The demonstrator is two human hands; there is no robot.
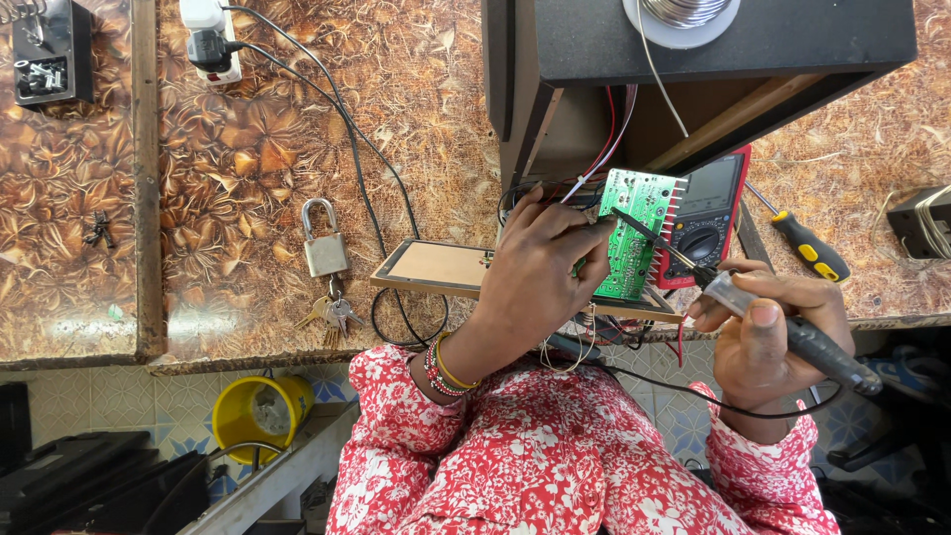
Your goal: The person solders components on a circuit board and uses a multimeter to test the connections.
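My left hand point(540, 272) grips a green circuit board point(634, 233) by its left edge and holds it upright above a thin wooden panel point(436, 266). Thin red and white wires run from the board's top into the dark open cabinet point(693, 59) behind it. My right hand point(768, 332) is closed around a soldering iron point(792, 332) with a dark handle. The iron's thin tip point(634, 226) rests on the face of the green board. A strand of solder wire point(659, 84) hangs down from a spool point(682, 15) on top of the cabinet.
A red multimeter point(705, 213) lies behind the board. A yellow-handled screwdriver point(807, 248) rests to the right. A padlock with keys point(327, 263) lies at left, a power strip point(210, 40) with a black cable at the back. A yellow cup point(260, 411) sits below the table edge.
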